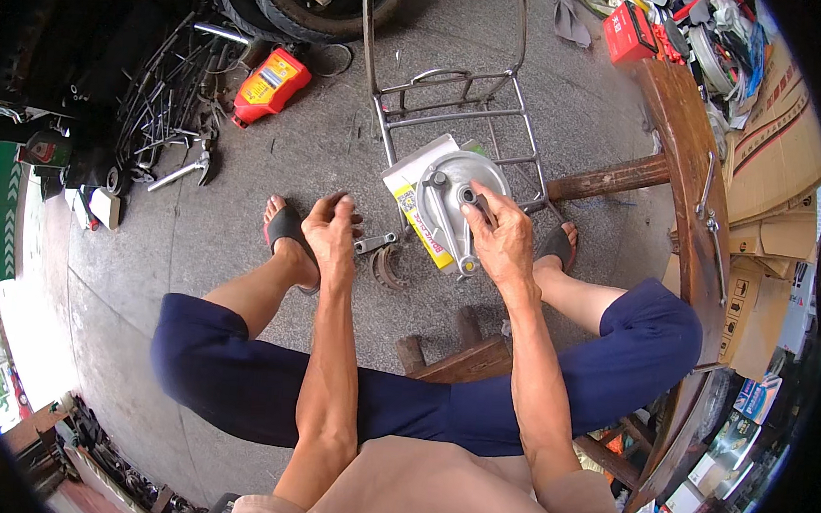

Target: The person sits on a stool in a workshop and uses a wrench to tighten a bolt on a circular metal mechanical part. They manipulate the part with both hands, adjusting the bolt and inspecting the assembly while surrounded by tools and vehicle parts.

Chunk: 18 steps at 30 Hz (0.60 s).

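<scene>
A round silver drum-brake plate [432, 213] with a lever arm lies on a white and yellow box [404, 176]. My right hand [505, 243] is over the plate's right side, thumb and forefinger closed around a small round metal part [469, 195] at its centre. Whether that part is loose or fixed to the plate cannot be seen. To the left, my left hand [332, 238] is raised with curled fingers and the thumb against the forefinger; its contents are hidden. On the floor between the hands are a short metal lever [375, 244] and curved brake shoes [387, 268].
A tubular metal rack [452, 116] stands beyond the box. Tyres [299, 10], a red bottle [271, 85] and a hammer [190, 168] lie far left. At right, a wooden bench [689, 151] carries wrenches [707, 204], beside cardboard boxes [774, 232]. A low wooden stool [465, 357] is near my legs.
</scene>
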Available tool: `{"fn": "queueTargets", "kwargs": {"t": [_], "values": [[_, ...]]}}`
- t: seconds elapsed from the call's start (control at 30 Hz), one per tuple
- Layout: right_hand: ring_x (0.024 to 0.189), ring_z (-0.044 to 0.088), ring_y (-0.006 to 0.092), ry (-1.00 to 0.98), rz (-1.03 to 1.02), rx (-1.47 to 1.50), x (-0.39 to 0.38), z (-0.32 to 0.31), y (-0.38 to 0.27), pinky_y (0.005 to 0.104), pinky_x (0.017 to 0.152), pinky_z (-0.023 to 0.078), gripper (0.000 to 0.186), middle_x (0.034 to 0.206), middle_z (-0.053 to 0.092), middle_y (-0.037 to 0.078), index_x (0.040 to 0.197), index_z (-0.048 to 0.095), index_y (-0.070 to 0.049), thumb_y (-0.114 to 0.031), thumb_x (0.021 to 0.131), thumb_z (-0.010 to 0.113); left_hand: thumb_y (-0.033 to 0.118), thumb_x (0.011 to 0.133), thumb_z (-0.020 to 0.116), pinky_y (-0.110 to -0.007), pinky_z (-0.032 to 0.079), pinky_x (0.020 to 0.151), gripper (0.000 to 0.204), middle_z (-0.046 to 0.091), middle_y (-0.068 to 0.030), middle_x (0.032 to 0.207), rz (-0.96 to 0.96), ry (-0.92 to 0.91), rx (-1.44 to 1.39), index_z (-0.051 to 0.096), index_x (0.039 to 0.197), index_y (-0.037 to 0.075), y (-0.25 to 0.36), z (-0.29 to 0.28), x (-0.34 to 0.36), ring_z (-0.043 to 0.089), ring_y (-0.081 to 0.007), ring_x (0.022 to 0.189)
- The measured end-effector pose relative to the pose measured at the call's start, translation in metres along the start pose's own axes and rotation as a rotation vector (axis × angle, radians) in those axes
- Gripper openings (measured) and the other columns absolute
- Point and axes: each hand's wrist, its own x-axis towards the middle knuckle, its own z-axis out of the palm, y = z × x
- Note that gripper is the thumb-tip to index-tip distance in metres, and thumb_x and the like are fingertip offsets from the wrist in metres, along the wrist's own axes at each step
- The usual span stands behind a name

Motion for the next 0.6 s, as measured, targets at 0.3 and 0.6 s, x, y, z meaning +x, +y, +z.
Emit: {"fn": "queueTargets", "kwargs": {"t": [0.3, 0.6], "values": [[0.089, 0.068, 0.0219, -0.062, 0.006, -0.025, -0.001, -0.005, -0.005, 0.0318, 0.076, 0.054, 0.036, 0.105, 0.069, 0.015, 0.123, 0.066, -0.004, -0.016, 0.09, 0.071, 0.005, 0.079, 0.071, -0.034, 0.05, 0.085, 0.037, 0.064, -0.0114, 0.105, 0.512, -0.52, 0.516, 0.071, 0.116, 0.007, 0.049, 0.055, -0.012, 0.064, -0.0224, 0.093], [0.079, 0.068, 0.0312, 0.015, -0.073, -0.024, 0.001, -0.001, 0.002, 0.0388, 0.071, 0.053, 0.035, 0.093, 0.068, 0.016, 0.118, 0.069, -0.009, -0.016, 0.085, 0.074, 0.002, 0.079, 0.071, -0.033, 0.049, 0.084, 0.037, 0.062, -0.011, 0.105, 0.521, -0.556, 0.503, 0.072, 0.115, 0.01, 0.041, 0.06, -0.004, 0.06, -0.022, 0.097]]}}
